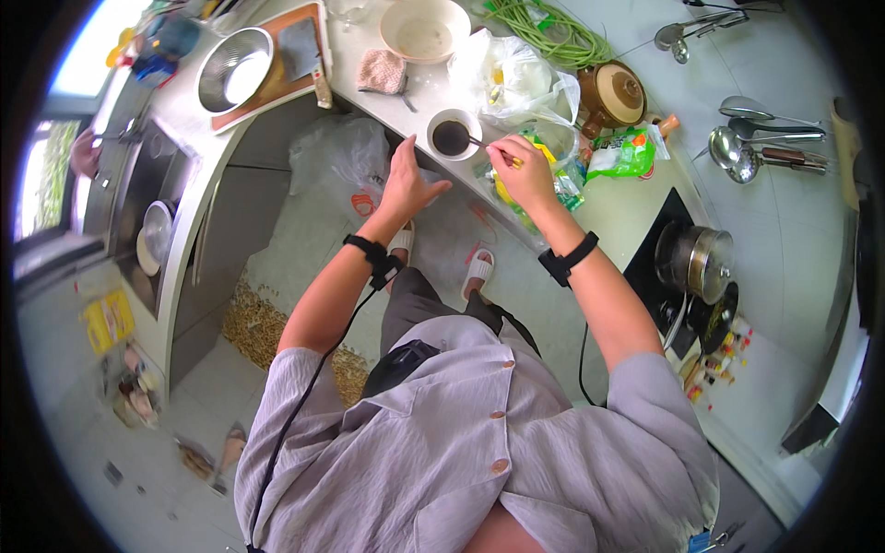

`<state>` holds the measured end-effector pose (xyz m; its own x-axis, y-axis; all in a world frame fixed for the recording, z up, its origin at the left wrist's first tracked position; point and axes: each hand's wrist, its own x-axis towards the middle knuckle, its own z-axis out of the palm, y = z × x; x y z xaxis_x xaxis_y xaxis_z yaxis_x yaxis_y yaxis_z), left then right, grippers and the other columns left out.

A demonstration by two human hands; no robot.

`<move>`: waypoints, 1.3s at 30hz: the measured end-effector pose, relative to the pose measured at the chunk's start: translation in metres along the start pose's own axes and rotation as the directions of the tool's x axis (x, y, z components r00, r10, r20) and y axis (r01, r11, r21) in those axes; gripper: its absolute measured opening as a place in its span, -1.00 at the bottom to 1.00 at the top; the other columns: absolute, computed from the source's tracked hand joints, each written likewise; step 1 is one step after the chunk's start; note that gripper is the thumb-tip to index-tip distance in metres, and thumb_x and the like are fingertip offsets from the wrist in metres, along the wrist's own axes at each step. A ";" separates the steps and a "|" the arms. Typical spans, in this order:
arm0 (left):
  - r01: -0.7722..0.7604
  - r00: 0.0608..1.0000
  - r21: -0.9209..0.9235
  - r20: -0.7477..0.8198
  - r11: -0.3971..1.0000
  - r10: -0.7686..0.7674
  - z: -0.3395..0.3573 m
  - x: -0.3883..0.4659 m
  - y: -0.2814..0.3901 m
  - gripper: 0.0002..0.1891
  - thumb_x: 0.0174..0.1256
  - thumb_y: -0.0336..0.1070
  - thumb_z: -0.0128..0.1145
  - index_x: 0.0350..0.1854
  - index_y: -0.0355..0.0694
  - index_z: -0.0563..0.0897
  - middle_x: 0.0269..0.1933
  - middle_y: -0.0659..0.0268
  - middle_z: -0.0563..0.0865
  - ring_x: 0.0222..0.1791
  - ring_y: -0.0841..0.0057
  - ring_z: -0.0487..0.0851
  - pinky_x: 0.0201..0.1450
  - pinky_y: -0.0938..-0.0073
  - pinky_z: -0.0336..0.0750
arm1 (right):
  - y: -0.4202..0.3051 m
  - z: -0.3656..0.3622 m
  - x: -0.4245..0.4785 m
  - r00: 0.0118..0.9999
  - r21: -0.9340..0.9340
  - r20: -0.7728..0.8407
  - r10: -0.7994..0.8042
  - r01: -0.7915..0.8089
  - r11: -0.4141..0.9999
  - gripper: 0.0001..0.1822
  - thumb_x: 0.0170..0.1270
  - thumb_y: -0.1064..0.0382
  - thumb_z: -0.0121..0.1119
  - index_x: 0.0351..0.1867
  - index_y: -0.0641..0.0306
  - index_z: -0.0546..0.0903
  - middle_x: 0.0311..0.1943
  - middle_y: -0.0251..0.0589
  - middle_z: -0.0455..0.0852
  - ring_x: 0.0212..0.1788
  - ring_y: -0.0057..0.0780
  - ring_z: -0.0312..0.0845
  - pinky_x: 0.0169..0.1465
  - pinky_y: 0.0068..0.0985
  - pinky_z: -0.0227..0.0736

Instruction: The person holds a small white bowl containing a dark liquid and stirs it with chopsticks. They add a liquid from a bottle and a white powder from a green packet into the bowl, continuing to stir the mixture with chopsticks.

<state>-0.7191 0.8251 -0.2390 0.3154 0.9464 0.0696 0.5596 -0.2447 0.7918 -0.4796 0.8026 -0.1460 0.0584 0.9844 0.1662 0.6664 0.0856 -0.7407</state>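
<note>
A small white bowl [469,153] of dark liquid [451,137] stands near the counter's front edge. My right hand [520,173] grips a slim dark utensil [477,142], likely a spoon, with a gold-coloured end. Its far end reaches over the bowl's right side, and its tip cannot be made out. To the bowl's lower left, my left hand [406,181] is held in front of the counter edge, thumb and fingers spread, holding nothing. Under and beside my right hand lie yellow and green plastic packets [568,186].
Behind the bowl are a folded cloth [382,71], a large cream bowl [387,34] and a white plastic bag [515,72]. A cleaver [301,52] and steel basin [207,76] rest on a cutting board [280,90] at left. A lidded clay pot [619,93] and a glass-lidded pot [681,259] stand at right.
</note>
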 end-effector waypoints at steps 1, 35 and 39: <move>-0.025 0.999 -0.016 0.037 1.000 0.026 0.006 0.015 -0.006 0.18 -0.05 -0.16 0.68 0.58 -0.48 0.17 0.53 -0.17 0.37 0.57 -0.06 0.32 0.63 0.17 0.28 | -0.001 0.002 0.001 0.999 -0.007 0.013 0.049 -0.049 0.999 -0.86 0.40 0.25 0.38 -0.14 0.26 0.78 -0.36 -0.17 0.74 -0.36 -0.26 0.73 -0.25 -0.39 0.56; -0.511 0.797 -0.351 0.148 0.785 0.586 -0.052 0.044 0.042 0.37 -0.22 -0.34 0.74 0.66 -0.36 0.01 0.50 -0.22 0.43 0.43 -0.18 0.49 0.47 -0.07 0.49 | -0.153 -0.069 -0.032 0.975 0.113 0.062 0.212 -0.218 0.969 -0.83 0.34 0.52 0.35 -0.07 0.37 0.77 -0.19 -0.24 0.77 -0.38 -0.55 0.65 -0.32 -0.56 0.50; -0.501 0.786 -0.384 0.174 0.776 0.594 -0.076 0.017 0.095 0.42 -0.26 -0.32 0.74 0.68 -0.38 -0.04 0.44 -0.19 0.47 0.42 -0.16 0.51 0.49 -0.07 0.45 | -0.198 -0.107 -0.061 0.995 0.050 0.041 0.086 -0.088 0.995 -0.84 0.33 0.54 0.36 -0.09 0.38 0.78 -0.15 -0.21 0.78 -0.31 -0.48 0.69 -0.24 -0.55 0.55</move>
<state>-0.7189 0.8340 -0.1159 0.7133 0.5618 0.4191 -0.0179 -0.5832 0.8122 -0.5354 0.7093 0.0605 0.0846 0.9936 0.0748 0.6208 0.0062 -0.7840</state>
